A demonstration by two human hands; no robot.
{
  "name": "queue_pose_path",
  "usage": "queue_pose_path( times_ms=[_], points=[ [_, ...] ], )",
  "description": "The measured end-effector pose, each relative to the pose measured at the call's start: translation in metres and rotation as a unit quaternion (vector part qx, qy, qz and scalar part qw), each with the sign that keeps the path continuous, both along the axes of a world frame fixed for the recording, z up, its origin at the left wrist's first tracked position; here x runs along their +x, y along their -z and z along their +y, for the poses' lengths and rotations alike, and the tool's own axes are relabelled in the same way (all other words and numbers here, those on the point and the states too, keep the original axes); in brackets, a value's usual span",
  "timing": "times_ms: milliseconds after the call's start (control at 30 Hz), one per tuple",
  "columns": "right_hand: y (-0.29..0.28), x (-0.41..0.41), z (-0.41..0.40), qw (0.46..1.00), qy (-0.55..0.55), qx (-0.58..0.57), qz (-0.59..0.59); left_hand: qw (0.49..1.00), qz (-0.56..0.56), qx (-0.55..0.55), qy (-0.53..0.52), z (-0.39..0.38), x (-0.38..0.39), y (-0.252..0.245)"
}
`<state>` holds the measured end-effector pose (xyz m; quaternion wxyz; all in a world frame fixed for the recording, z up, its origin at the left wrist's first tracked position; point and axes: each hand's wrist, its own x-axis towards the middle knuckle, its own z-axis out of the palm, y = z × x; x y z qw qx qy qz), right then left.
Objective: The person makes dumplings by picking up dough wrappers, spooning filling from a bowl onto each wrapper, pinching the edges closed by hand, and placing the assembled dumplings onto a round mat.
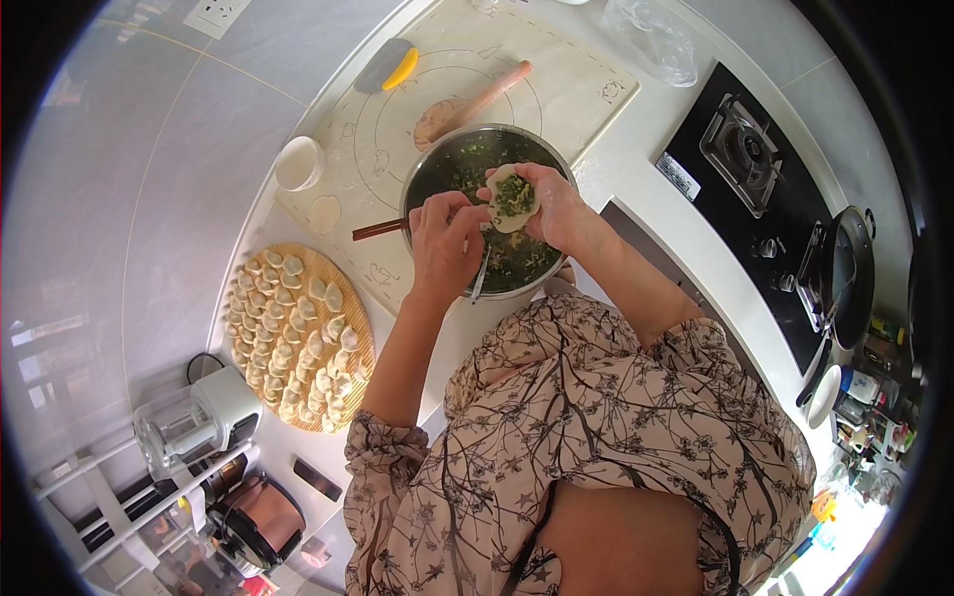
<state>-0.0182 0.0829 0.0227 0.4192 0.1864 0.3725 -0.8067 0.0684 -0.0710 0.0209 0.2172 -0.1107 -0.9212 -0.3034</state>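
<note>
My right hand (pixel 555 207) holds a round dough wrapper (pixel 503 222) with chopped green filling (pixel 515 195) on it, above a metal bowl. My left hand (pixel 447 242) is at the wrapper's left edge, fingers curled around dark wooden chopsticks (pixel 380 229); their tips are hard to see. The steel bowl (pixel 406 190) contains more green filling with yellow bits, and a metal spoon (pixel 483 276) leans on its near rim. Left of it a flat dough wrapper (pixel 325 214) lies on the mat. Many filled dumplings (pixel 283 328) cover a round slatted tray (pixel 358 309).
Beyond the bowl, a rolling pin (pixel 496 93), a dough lump (pixel 440 123) and a yellow-edged scraper (pixel 391 67) lie on the pastry mat (pixel 581 97). A white cup (pixel 299 164) stands left. At right is a gas hob (pixel 745 149) with a pan (pixel 853 279).
</note>
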Motion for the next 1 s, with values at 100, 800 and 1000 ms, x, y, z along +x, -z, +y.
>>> queue_pose_path(
  times_ms=[100,800,1000],
  points=[
    [-0.002,0.001,0.001,1.000,-0.010,0.002,-0.002,1.000,-0.003,-0.026,0.015,-0.001,0.002,-0.004],
    [-0.023,0.000,0.003,0.992,-0.061,0.112,-0.005,1.000,-0.003,-0.011,-0.018,0.001,-0.001,0.002],
    [-0.030,0.001,0.005,0.993,-0.064,0.100,-0.016,0.999,0.026,-0.009,-0.023,0.000,0.004,0.001]
  ],
)
